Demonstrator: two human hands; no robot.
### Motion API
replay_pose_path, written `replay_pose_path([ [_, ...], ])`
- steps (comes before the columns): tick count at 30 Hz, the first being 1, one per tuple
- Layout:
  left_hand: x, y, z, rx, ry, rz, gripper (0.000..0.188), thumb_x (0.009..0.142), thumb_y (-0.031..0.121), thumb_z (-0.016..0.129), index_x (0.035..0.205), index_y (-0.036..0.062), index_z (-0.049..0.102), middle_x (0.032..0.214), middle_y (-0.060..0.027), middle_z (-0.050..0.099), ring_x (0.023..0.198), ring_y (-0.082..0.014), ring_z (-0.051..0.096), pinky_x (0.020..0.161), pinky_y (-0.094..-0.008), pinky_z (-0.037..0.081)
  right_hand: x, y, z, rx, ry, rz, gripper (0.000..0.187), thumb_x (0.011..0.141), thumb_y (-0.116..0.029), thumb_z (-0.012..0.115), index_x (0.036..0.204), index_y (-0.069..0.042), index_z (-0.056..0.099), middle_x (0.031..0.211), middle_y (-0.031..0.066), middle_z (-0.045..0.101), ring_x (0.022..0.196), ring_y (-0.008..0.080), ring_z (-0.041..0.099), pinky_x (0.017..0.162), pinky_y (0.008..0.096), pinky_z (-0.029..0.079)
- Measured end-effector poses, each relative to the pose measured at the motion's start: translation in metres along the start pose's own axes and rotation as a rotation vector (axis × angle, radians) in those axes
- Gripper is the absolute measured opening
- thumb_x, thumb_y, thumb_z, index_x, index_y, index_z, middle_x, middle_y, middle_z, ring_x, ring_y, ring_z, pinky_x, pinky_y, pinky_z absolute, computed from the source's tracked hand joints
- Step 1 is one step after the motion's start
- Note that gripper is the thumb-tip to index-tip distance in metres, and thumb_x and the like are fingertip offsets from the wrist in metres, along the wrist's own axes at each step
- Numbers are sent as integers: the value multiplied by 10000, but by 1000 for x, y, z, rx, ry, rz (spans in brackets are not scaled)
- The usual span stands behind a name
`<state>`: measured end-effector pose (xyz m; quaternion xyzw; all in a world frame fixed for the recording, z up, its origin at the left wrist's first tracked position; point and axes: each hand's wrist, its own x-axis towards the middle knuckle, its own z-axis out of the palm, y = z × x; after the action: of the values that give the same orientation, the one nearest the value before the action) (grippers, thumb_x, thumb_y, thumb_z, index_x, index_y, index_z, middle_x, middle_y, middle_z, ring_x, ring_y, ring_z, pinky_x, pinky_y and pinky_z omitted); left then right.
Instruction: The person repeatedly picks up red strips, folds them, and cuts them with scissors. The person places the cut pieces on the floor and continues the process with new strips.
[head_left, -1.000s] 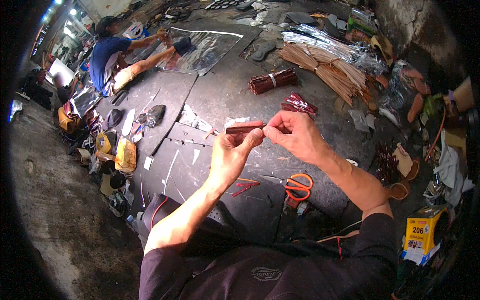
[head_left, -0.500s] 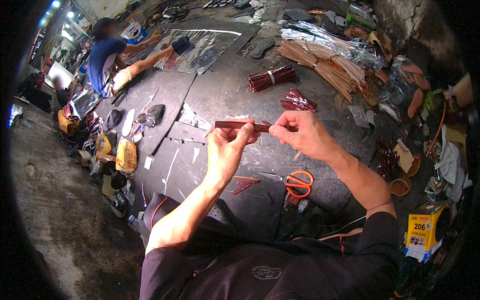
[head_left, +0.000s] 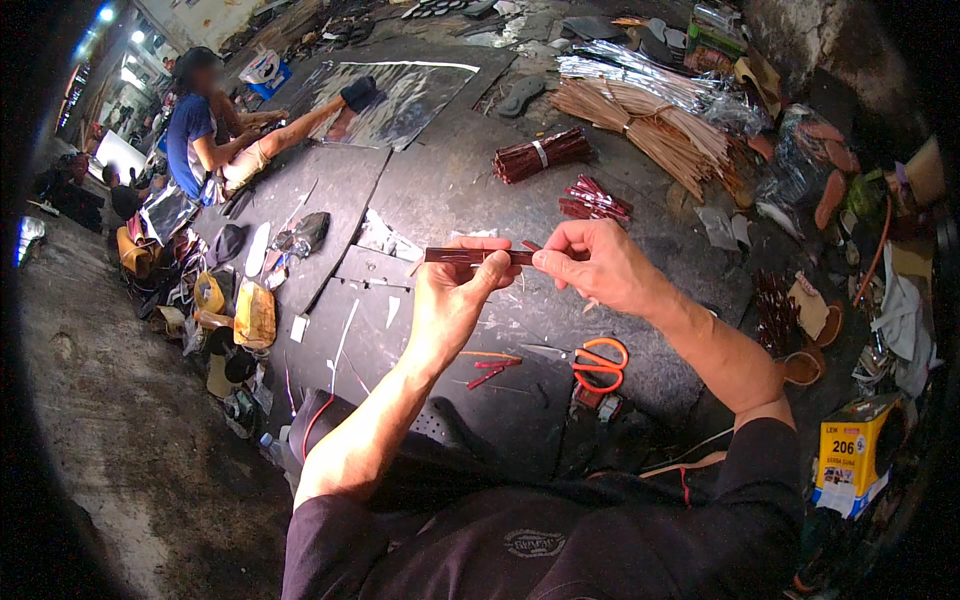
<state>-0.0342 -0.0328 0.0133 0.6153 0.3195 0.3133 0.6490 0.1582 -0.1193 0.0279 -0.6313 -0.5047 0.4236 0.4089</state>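
Note:
Between my hands a dark red glossy strip lies nearly level, perhaps several layered together. My left hand grips its middle, thumb on top and fingers behind. At its right end, my right hand pinches with thumb and forefinger, hiding the tip; a small red end pokes up beside that pinch. Below, orange-handled scissors rest on the dark work surface, blades pointing left. Short red offcuts lie left of them. Beyond my hands are a banded bundle of dark red strips and a smaller loose pile.
A large bundle of tan strips and silvery strips lie at the far right. Nearer right stands a yellow box. On the left are a cut yellow container and scraps. A co-worker sits far left beside a shiny sheet.
The strip has rolled slightly, so more of its glossy face shows; my hands have barely shifted. The co-worker has drawn their arms back from the sheet toward their body.

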Motion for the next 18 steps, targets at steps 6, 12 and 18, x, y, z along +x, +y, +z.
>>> replay_pose_path([
  [6,-2,-2,8,118,51,43,104,915,63,632,968,-25,620,855,-112,714,803,-138,696,727,-259,551,-3,-3,0,75,-71,42,250,930,-277,672,895,-29,671,675,22,649,499,67,540,447,242,424],
  [12,-1,-3,8,159,49,63,136,930,76,631,1020,-24,615,879,-111,712,823,-153,699,751,-264,555,-2,2,0,95,-57,67,246,945,-266,653,910,-22,658,685,16,650,493,61,538,436,243,428],
  [18,9,-12,-2,52,82,-31,226,948,119,645,1122,-24,613,953,-128,706,887,-171,694,812,-277,561,-1,23,-1,-404,469,-519,144,895,-183,678,875,-47,635,784,65,615,643,184,597,548,322,478],
])
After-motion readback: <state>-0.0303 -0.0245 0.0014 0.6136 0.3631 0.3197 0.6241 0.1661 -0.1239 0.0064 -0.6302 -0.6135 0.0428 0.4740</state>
